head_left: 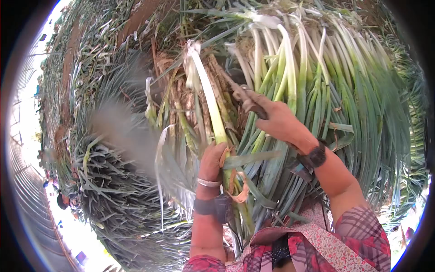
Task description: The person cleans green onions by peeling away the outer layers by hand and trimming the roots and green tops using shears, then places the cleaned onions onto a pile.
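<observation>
A long green onion stalk [207,88] with a white root end stands out from my left hand [212,161], whose fingers are wrapped round its green part. My right hand [282,119] is closed on the dark handle of a tool [250,100]. The tool points up and left, to the right of the held stalk, and its far end is hard to make out against the stems. Loose green leaves hang beside my left wrist. Beyond my right hand lies a thick row of green onions [335,77], white ends up.
Brownish stalks [181,104] lie behind the held onion. Piles of green leaves [127,199] fill the left side. A blurred, unclear shape [124,131] crosses the middle left. More onions [408,149] line the right edge. A patterned cloth [335,249] is at the bottom.
</observation>
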`<state>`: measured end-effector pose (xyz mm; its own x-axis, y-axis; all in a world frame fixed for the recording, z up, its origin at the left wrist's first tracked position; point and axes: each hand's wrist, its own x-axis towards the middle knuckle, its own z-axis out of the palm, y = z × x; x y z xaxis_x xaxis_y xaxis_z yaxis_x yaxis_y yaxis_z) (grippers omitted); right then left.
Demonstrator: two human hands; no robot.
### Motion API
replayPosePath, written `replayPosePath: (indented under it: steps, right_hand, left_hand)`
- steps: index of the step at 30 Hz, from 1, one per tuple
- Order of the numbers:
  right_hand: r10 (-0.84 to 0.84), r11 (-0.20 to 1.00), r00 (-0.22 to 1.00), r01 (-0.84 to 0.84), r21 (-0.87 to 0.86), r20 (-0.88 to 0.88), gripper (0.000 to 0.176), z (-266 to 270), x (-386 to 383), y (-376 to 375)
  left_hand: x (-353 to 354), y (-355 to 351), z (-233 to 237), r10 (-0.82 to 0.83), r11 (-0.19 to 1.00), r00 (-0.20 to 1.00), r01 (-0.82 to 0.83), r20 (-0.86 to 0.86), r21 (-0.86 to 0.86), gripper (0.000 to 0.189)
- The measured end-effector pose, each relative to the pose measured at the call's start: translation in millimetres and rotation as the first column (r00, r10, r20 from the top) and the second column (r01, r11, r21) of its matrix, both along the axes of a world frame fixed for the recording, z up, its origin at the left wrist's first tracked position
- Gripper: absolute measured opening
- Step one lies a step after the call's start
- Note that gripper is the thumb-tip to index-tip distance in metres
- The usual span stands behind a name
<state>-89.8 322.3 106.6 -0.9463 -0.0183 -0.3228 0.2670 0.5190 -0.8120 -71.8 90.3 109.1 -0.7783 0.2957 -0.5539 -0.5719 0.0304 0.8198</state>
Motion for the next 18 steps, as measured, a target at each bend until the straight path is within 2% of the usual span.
replayPosePath:
  steps: [1, 2, 3, 4, 6, 7, 8, 9, 10, 11, 12, 13, 14, 15, 16, 17, 18]
  right_hand:
    - [-0.009, 1.0, 1.0, 0.009, 0.012, -0.008, 0.069, 9.2, 2.4, 13.2]
    - [-0.058, 0.998, 0.998, 0.058, -0.003, -0.016, 0.069, 15.5, 5.6, 27.0]
    - [-0.106, 0.994, 0.994, 0.105, -0.019, -0.023, 0.068, 18.6, 8.7, 39.7]
    - [-0.125, 0.992, 0.99, 0.123, -0.032, -0.064, 0.068, 15.2, 11.5, 49.5]
    - [-0.139, 0.99, 0.988, 0.138, -0.018, -0.071, 0.069, 16.4, 14.4, 67.9]
    - [-0.143, 0.99, 0.987, 0.142, -0.016, -0.076, 0.069, 18.5, 14.1, 75.2]
    - [-0.153, 0.988, 0.988, 0.153, 0.032, -0.003, 0.069, 26.1, 15.2, 83.1]
    - [-0.152, 0.987, 0.988, 0.152, 0.042, -0.004, 0.069, 29.7, 16.3, 90.4]
    - [-0.183, 0.982, 0.983, 0.183, 0.041, 0.008, 0.069, 31.5, 18.3, 98.8]
    - [-0.211, 0.977, 0.977, 0.211, 0.038, 0.02, 0.069, 32.0, 21.2, 106.6]
    - [-0.246, 0.969, 0.968, 0.247, 0.017, -0.053, 0.068, 28.7, 25.5, 115.0]
    - [-0.237, 0.971, 0.97, 0.239, 0.027, -0.054, 0.068, 24.8, 26.8, 120.8]
    - [-0.303, 0.95, 0.943, 0.31, 0.034, -0.141, 0.067, 21.2, 27.3, 125.8]
    - [-0.362, 0.925, 0.904, 0.379, 0.032, -0.227, 0.066, 20.9, 28.0, 131.6]
    - [-0.345, 0.933, 0.923, 0.357, 0.045, -0.172, 0.061, 29.0, 30.4, 139.8]
    - [-0.327, 0.939, 0.93, 0.34, 0.05, -0.169, 0.061, 32.3, 32.1, 148.7]
    - [-0.318, 0.912, 0.93, 0.353, 0.21, -0.183, 0.062, 33.0, 33.2, 155.9]
  left_hand:
    - [-5.3, 11.7, -0.7, -0.078, 0.994, 0.96, 0.056, -0.268, -0.089, 0.019]
    - [-14.2, 18.7, -5.4, -0.293, 0.951, 0.83, 0.204, -0.474, -0.232, 0.022]
    - [-16.2, 28.2, -28.2, -0.304, 0.947, 0.744, 0.169, -0.594, -0.273, 0.023]
    - [-20.0, 43.6, -41.2, -0.256, 0.964, 0.811, 0.177, -0.526, -0.197, 0.021]
    - [-24.8, 70.8, -54.9, -0.215, 0.977, 0.868, 0.188, -0.447, -0.105, 0.02]
    - [-30.9, 87.2, -41.8, -0.251, 0.968, 0.893, 0.241, -0.374, -0.075, 0.019]
    - [-36.2, 102.5, -30.2, -0.289, 0.956, 0.91, 0.29, -0.297, -0.042, 0.019]
    - [-39.8, 118.5, -24.3, -0.286, 0.957, 0.911, 0.29, -0.299, -0.031, 0.019]
    - [-43.4, 134.9, -19.7, -0.24, 0.961, 0.905, 0.274, -0.351, 0.049, 0.021]
    - [-51.1, 146.6, -12.5, -0.227, 0.962, 0.936, 0.259, -0.27, 0.087, 0.023]
    - [-58.7, 158.2, -5.3, -0.211, 0.964, 0.959, 0.236, -0.187, 0.122, 0.026]
    - [-65.2, 169.7, -10.4, -0.201, 0.965, 0.961, 0.228, -0.189, 0.132, 0.026]
    - [-69.1, 184.9, -16.7, -0.188, 0.964, 0.942, 0.231, -0.279, 0.13, 0.027]
    - [-69.1, 201.1, -17.9, -0.169, 0.965, 0.96, 0.207, -0.223, 0.159, 0.029]
    - [-69.1, 217.2, -18.7, -0.149, 0.966, 0.975, 0.18, -0.167, 0.186, 0.031]
    - [-64.6, 235.7, -17.3, -0.123, 0.966, 0.991, 0.11, 0.044, 0.232, 0.033]
    - [-47.9, 256.8, -73.2, -0.29, 0.957, 0.897, 0.275, -0.333, -0.094, 0.035]
